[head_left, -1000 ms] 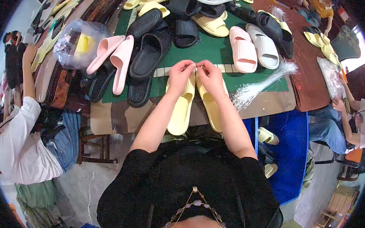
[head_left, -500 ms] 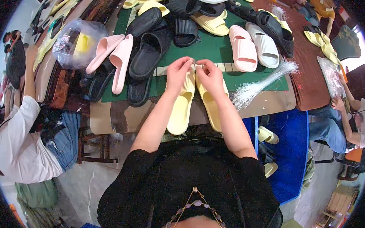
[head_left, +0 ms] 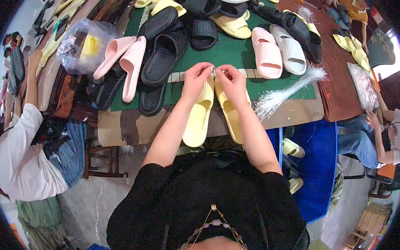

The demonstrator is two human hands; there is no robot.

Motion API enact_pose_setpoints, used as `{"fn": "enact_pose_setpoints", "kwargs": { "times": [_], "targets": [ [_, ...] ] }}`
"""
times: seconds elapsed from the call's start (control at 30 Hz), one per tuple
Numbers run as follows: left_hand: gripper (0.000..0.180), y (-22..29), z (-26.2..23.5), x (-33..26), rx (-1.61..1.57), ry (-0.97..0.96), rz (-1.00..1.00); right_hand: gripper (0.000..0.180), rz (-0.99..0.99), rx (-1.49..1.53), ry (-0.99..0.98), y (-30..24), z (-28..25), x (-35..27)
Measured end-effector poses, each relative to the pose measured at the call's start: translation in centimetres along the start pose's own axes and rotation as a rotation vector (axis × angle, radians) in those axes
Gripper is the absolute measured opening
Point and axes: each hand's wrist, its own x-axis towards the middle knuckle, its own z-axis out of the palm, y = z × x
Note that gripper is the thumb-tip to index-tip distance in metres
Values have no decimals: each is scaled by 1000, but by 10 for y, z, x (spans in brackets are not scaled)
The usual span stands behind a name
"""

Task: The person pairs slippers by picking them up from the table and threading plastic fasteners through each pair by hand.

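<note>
Two yellow slippers, the left slipper [head_left: 197, 122] and the right slipper [head_left: 233, 120], lie side by side at the table's near edge, heels toward me. Over their strap ends, my left hand [head_left: 195, 83] and my right hand [head_left: 233, 86] meet, fingers pinched together. A thin, pale strand shows between the fingertips; its ends are hidden by the fingers. Just right of my hands lies a loose bundle of thin white plastic strands [head_left: 287, 91], seemingly the same kind of strand.
Pink slippers [head_left: 132, 68] and black slippers [head_left: 160, 60] lie to the left. A pink slipper [head_left: 265, 53] and a white slipper [head_left: 288, 50] sit beyond the bundle. Further slippers are heaped at the back. A blue bin [head_left: 314, 164] stands below right. People sit on both sides.
My fingertips have shifted slightly, and the pale strand between them shows more clearly. The yellow slippers have stayed in place.
</note>
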Motion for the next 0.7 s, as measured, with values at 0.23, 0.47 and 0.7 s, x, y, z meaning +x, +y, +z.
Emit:
{"fn": "enact_pose_setpoints", "kwargs": {
  "times": [0.23, 0.47, 0.7],
  "targets": [
    [16, 3, 2, -1, -13, -2, 47, 12, 17, 21, 39, -4, 2, 0],
    [12, 4, 3, -4, -40, 46, 15, 12, -29, -6, 44, 6, 0, -1],
    [13, 3, 1, -2, 6, 34, 30, 10, -69, -89, 32, 4, 0, 0]
  ]
}}
